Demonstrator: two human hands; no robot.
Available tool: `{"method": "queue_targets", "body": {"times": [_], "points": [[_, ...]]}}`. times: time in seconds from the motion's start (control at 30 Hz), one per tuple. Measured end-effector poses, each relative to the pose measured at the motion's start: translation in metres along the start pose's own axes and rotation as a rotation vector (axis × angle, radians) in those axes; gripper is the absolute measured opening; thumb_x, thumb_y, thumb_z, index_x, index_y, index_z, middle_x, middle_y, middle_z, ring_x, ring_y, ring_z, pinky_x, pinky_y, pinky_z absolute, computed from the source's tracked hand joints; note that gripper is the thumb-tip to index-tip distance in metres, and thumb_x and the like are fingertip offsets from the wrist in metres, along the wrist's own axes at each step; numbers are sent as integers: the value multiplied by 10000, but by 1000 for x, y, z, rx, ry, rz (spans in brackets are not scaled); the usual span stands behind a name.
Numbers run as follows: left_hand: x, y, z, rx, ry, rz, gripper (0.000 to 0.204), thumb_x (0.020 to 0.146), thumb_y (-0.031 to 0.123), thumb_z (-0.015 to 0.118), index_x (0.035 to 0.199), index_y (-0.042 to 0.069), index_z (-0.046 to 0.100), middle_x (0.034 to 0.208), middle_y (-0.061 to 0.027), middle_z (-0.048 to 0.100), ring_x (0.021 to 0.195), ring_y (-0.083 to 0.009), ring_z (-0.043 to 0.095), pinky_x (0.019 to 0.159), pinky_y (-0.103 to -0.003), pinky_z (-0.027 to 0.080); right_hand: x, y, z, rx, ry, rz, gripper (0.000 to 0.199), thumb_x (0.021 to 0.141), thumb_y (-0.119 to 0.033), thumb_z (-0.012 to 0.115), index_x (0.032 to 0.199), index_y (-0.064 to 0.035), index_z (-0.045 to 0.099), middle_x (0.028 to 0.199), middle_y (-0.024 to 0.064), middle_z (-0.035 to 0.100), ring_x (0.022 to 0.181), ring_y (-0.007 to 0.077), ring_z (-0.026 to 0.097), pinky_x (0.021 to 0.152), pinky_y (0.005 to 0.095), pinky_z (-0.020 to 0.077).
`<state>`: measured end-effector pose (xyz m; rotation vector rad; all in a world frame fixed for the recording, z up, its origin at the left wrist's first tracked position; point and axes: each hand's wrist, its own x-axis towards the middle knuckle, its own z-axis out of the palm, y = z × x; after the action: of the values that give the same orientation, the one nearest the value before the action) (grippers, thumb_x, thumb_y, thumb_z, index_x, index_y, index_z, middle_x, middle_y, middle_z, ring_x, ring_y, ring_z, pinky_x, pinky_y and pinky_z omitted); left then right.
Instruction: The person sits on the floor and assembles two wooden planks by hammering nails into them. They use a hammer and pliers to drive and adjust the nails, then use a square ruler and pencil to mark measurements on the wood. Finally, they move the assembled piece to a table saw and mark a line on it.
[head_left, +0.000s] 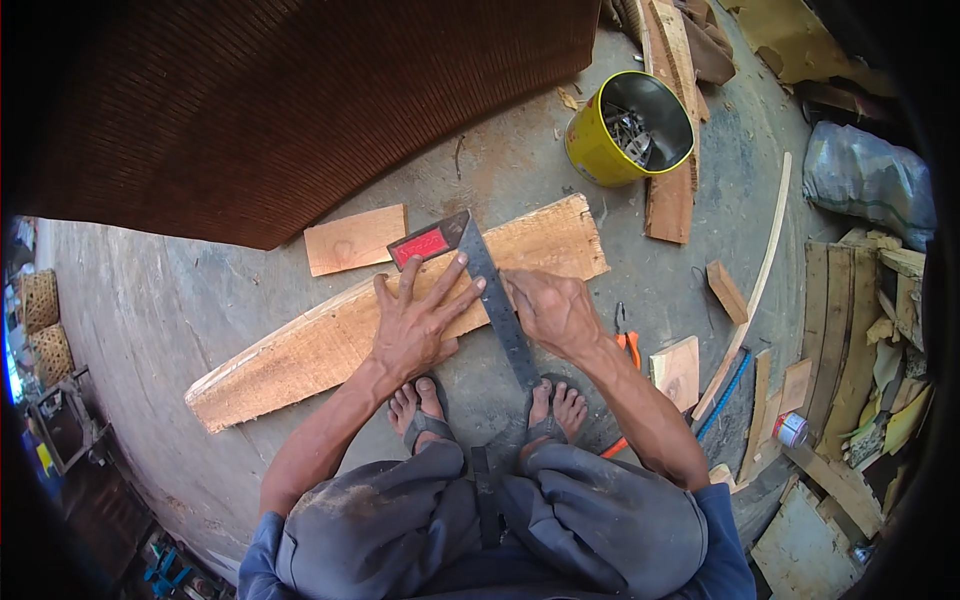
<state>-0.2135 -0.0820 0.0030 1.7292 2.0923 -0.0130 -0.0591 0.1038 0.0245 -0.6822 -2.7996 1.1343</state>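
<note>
head view, looking down at a person squatting on a grey concrete floor [280, 215]. in front of the feet lies a long, rough-edged wooden board [270, 370]. its long axis runs slantwise, from a tapered end at lower left, nearer the person, up to a broader end at upper right, farther away. across it, right of its middle, lies a square [492, 285] with a metal blade. its black and red handle sits at the board's far edge and runs roughly along it; the blade crosses the board and points back toward the person, leaning a little to the right, its free end past the near edge and by the toes of the right foot [562, 408].

the left hand [415, 325] rests palm down on the board with its fingers spread, grasping nothing; two fingertips reach the blade's left side and another finger lies near the handle. the right hand [560, 312] is at the blade's right side over the board, fingers curled in together; i cannot tell whether they pinch something.

a small wooden piece [355, 240] lies just left of the handle. farther off, at upper right, a yellow tin [592, 150] holds metal bits, beside long planks [668, 212]. orange-handled pliers [629, 345] lie near the right forearm. a brown ribbed panel [300, 100] fills the upper left.
</note>
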Motion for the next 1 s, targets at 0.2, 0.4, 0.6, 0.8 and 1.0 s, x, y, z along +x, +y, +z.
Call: {"method": "queue_targets", "body": {"times": [0.2,0.4,0.6,0.8,1.0], "points": [[-2,4,5,39,16,-1,1027,658,315,865,1557,433,383,1702,68,188,1476,-449,188,978,-807,357,-6,5,1,98,166,-29,214,901,-44,660,1101,14,709,925,221,729,799,379,730,682,429,583],[-5,7,11,74,29,18,1006,655,320,863,1542,439,405,1699,77,193,1484,-443,175,983,-815,357,17,10,21,103,249,-87,207,909,-61,665,1106,-9,702,915,215,729,755,378,726,643,438,582],[-7,6,20,108,65,17,968,677,302,845,1535,437,417,1699,80,193,1489,-437,161,981,-817,355,-44,2,20,77,142,-4,223,903,-41,668,1121,-7,699,892,200,729,732,364,725,627,424,583],[-8,11,27,160,114,17,934,697,283,826,1530,429,432,1698,80,198,1499,-440,129,966,-818,351,-9,4,21,117,293,-36,219,907,-24,658,1121,-6,697,888,194,724,771,365,722,646,421,583],[-10,9,35,166,134,36,877,730,267,798,1522,414,452,1696,79,205,1497,-437,123,935,-805,355,-4,8,22,121,243,-59,212,910,-25,654,1116,-14,698,890,191,724,785,357,724,652,422,584]]}}
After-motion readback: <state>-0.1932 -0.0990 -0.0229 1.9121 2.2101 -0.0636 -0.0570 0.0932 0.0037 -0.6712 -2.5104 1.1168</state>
